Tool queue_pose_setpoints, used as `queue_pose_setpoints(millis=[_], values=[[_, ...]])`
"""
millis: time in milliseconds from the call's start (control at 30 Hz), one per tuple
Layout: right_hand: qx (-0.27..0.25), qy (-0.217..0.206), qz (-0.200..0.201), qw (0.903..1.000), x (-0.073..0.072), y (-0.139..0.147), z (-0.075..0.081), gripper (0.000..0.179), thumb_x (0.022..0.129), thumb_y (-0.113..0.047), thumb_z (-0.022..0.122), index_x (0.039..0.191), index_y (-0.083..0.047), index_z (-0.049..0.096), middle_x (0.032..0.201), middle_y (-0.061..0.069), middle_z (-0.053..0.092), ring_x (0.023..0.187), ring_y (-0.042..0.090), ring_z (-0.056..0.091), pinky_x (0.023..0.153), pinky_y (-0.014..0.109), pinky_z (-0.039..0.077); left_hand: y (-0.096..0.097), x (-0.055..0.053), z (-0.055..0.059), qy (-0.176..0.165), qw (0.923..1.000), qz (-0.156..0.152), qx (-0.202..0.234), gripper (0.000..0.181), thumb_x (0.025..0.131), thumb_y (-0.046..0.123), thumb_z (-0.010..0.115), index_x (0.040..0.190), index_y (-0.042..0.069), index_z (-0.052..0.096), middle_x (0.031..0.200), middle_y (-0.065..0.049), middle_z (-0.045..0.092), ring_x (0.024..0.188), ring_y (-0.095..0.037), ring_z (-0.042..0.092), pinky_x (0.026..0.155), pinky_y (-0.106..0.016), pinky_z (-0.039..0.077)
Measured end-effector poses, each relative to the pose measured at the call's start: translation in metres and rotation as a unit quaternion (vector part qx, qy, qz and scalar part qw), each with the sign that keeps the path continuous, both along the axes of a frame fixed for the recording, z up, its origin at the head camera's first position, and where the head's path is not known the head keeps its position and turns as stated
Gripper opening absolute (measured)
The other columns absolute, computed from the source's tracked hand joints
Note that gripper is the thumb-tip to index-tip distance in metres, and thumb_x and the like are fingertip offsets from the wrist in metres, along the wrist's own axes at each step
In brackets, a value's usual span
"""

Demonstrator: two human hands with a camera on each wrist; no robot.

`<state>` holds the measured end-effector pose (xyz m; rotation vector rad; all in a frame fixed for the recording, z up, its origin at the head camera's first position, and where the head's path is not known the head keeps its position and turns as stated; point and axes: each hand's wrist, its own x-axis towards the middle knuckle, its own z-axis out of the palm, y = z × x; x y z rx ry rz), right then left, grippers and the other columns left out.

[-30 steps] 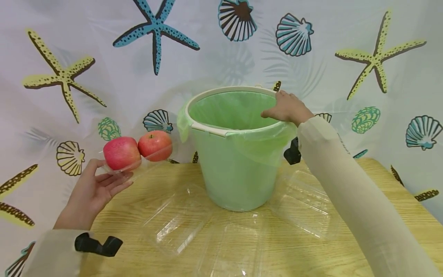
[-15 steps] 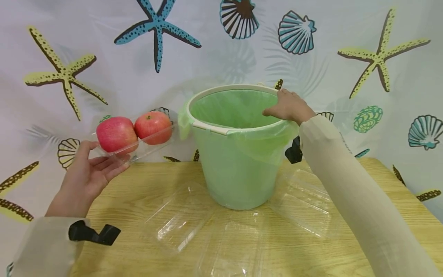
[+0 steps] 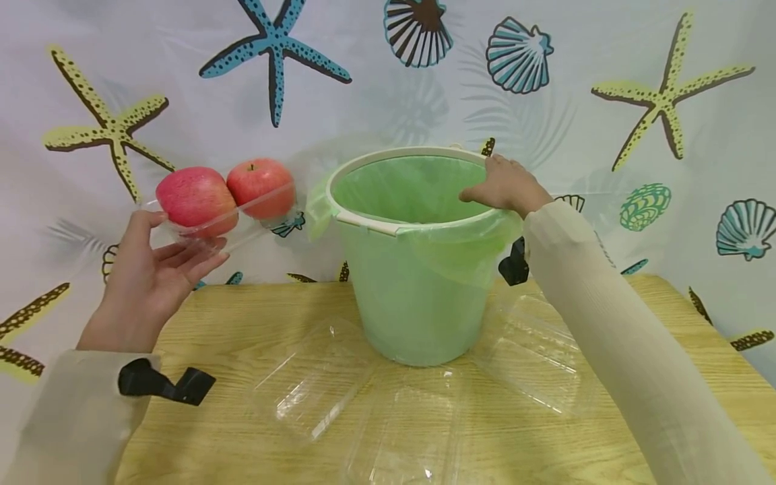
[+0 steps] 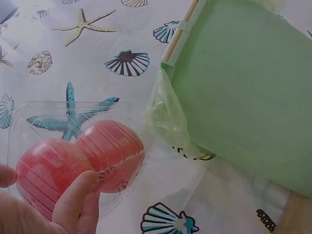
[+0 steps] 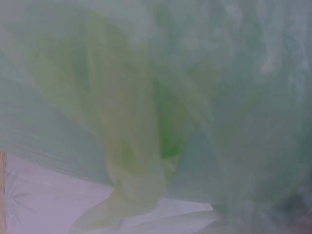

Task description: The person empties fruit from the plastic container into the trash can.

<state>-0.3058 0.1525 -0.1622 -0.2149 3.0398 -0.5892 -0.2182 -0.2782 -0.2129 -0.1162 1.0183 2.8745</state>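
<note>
At the left of the head view my left hand holds a clear plastic tray off the table, thumb at its near side and fingers beneath. Two red apples, a left one and a right one, lie side by side in it. The left wrist view shows both apples through the ribbed tray bottom. A light green bin stands upright, lined with a thin green bag. My right hand holds the bin's right rim, thumb over the opening; its fingers are partly hidden. Bag and bin fill the right wrist view.
Several clear plastic containers lie on the wooden table: a left one, a front one and a right one. A patterned cloth hangs behind. The bag's loose edge overhangs the bin's left side.
My left hand has raised the tray of apples, bringing it slightly leftward, up to about the height of the bin's rim. My right hand stays on the bin.
</note>
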Motion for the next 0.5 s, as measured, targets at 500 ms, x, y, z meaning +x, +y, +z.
queue_pose_setpoints(millis=[500], values=[[0.0,0.001,-0.002,1.0,0.0,0.001,0.001,0.087,0.09,-0.04,0.053,0.152,0.001,0.008,0.159,0.022,0.007,0.146,0.04,0.007,0.117,0.052,0.016,0.045,-0.01,0.034,0.008,0.9991,-0.04,-0.008,0.063,0.092,0.029,0.06,0.139,0.025,0.018,0.136,0.001,0.037,0.136,-0.017,0.034,0.103,-0.037,0.042]])
